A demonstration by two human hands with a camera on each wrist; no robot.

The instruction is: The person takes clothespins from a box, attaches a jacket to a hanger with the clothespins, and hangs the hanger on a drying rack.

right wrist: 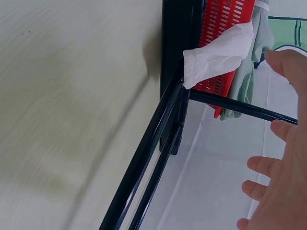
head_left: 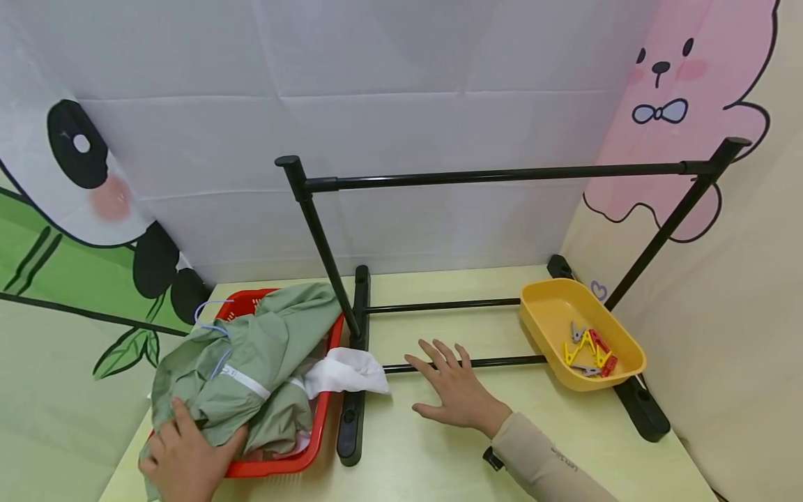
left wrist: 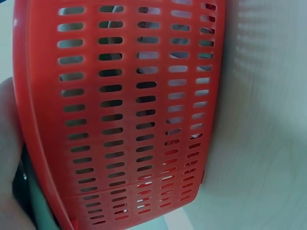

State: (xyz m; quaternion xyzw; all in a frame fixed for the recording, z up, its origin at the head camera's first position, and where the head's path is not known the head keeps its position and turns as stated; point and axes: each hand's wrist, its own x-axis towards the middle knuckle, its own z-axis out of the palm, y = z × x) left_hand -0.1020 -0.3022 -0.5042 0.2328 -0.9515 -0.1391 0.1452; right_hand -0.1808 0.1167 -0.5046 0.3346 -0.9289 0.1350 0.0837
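Observation:
A green garment point(head_left: 276, 341) with a white zipper lies heaped in the red basket point(head_left: 323, 425), and a light blue hanger point(head_left: 203, 310) shows at its upper left. My left hand point(head_left: 188, 457) rests on the near part of the garment, thumb apart from the fingers. In the left wrist view only part of this hand point(left wrist: 10, 163) shows beside the basket's rim. My right hand point(head_left: 454, 390) is held over the table with spread fingers and holds nothing. White cloth point(head_left: 348, 371) hangs over the basket's right side, left of that hand.
A black rack point(head_left: 502, 176) stands on the table point(head_left: 439, 460), its left foot point(head_left: 351, 429) beside the basket. Toward the right foot, a yellow tray point(head_left: 533, 314) holds several coloured clothespins point(head_left: 590, 348). Behind is a white cloth backdrop point(head_left: 408, 125) with printed animals.

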